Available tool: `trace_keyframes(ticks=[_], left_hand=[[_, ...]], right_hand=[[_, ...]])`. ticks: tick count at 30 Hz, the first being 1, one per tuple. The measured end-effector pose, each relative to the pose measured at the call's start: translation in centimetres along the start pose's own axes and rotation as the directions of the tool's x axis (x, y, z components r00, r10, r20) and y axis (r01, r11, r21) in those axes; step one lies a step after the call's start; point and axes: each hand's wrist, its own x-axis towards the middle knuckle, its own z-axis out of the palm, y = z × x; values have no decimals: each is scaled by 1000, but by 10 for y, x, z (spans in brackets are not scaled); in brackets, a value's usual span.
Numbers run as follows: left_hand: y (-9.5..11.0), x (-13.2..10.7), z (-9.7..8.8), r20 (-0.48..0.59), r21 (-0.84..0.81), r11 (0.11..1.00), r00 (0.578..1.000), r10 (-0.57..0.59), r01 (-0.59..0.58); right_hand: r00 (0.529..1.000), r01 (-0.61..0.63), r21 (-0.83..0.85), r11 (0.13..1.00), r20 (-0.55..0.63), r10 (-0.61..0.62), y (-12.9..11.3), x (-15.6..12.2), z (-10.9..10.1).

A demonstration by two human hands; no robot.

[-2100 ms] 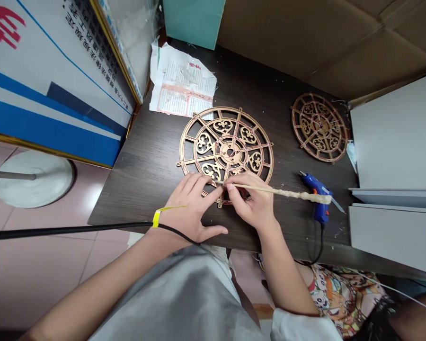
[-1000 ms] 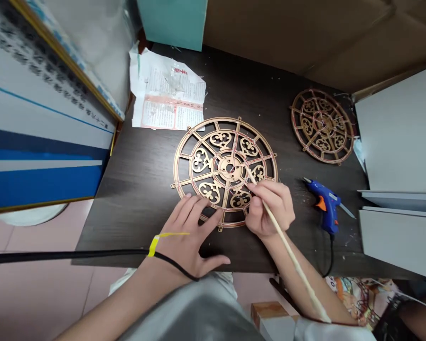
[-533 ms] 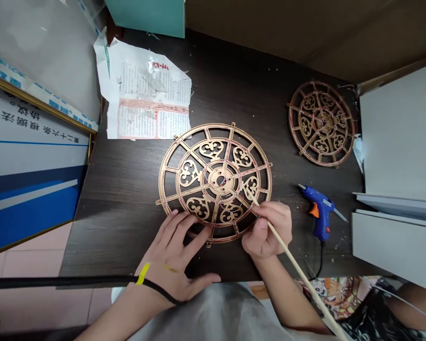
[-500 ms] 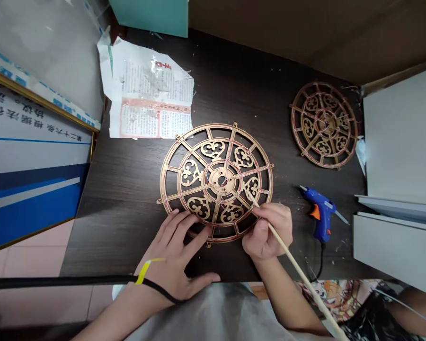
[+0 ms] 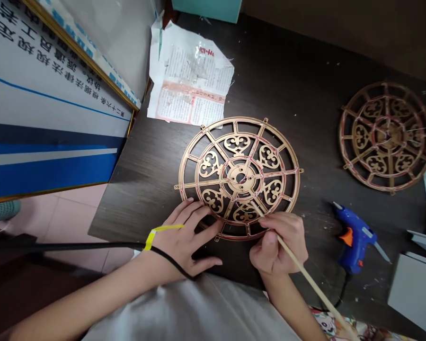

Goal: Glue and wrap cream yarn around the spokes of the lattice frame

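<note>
Gold fretwork wheel (image 5: pixel 238 176) lies flat in the middle of the dark worktop (image 5: pixel 145 180). The left hand (image 5: pixel 184 239) presses its rim at seven o'clock, fingers spread apart. At five o'clock, the right hand (image 5: pixel 279 244) has its fingers clamped on a stick (image 5: pixel 305 277), whose tip touches the wheel's spokes. A glue gun (image 5: pixel 355 239) lies near at four o'clock.

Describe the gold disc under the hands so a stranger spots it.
On the dark wooden table, look beside the printed paper. The gold openwork disc there has the left hand on its rim and the right hand holding a stick to it; the darker disc far right lies untouched.
</note>
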Motion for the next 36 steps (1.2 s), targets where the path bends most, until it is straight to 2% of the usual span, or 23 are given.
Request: trace_keyframes(ticks=[4, 8, 13, 18, 23, 28, 32, 36], left_hand=[[0, -2, 1, 32, 1, 1000, 999, 7, -7], [-1, -4, 2, 52, -11, 1000, 999, -2, 3], [1, -3, 2, 47, -24, 1000, 999, -11, 13], [3, -4, 1, 41, -16, 1000, 999, -17, 18], [1, -3, 3, 35, -2, 1000, 999, -10, 10], [-1, -4, 6, 10, 21, 1000, 1000, 21, -22], [1, -4, 6, -2, 41, 999, 1000, 12, -11], [3, -4, 4, -3, 37, 999, 1000, 23, -23]], right_hand=[[993, -34, 68, 997, 117, 26, -11, -6, -3], [965, -69, 100, 993, 258, 41, -16, -8, -8], [935, -77, 197, 977, 354, 2, -18, -4, -6], [887, -56, 180, 982, 461, -34, -18, -2, -2], [893, -86, 178, 980, 449, -3, -18, -2, -1], [936, -143, 159, 977, 343, 81, -19, 0, -1], [953, -149, 147, 978, 284, 103, -19, -3, -1], [951, -163, 171, 972, 291, 108, -17, -6, -3]])
